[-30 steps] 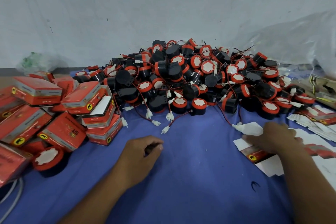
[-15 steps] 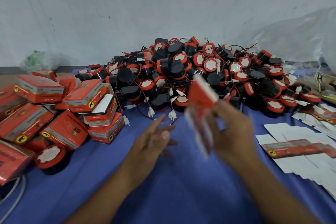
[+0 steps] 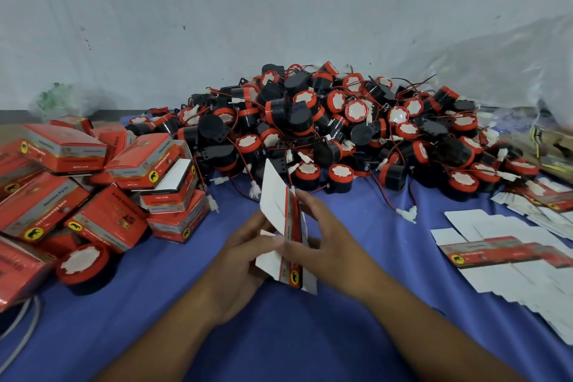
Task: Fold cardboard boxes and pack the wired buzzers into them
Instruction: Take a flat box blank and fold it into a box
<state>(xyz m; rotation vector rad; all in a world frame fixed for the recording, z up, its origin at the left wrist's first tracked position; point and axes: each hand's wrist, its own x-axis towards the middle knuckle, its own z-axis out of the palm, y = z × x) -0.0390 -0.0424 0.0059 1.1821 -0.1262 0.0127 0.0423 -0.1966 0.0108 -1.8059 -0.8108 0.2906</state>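
A flat, unfolded cardboard box blank, white inside with a red printed strip, stands upright on edge above the blue cloth at the centre. My left hand holds its left side and my right hand holds its right side, fingers spread along the card. Behind them lies a big heap of black-and-red wired buzzers with red wires and white plugs. One loose buzzer sits at the left front.
Several folded red boxes are piled at the left. A fanned stack of flat box blanks lies at the right. A clear plastic bag leans on the white wall at back right. Grey cable curls at lower left.
My right hand picked one blank off the stack at the right and carried it to the centre. My left hand opened from a loose fist and took hold of the blank's left side.
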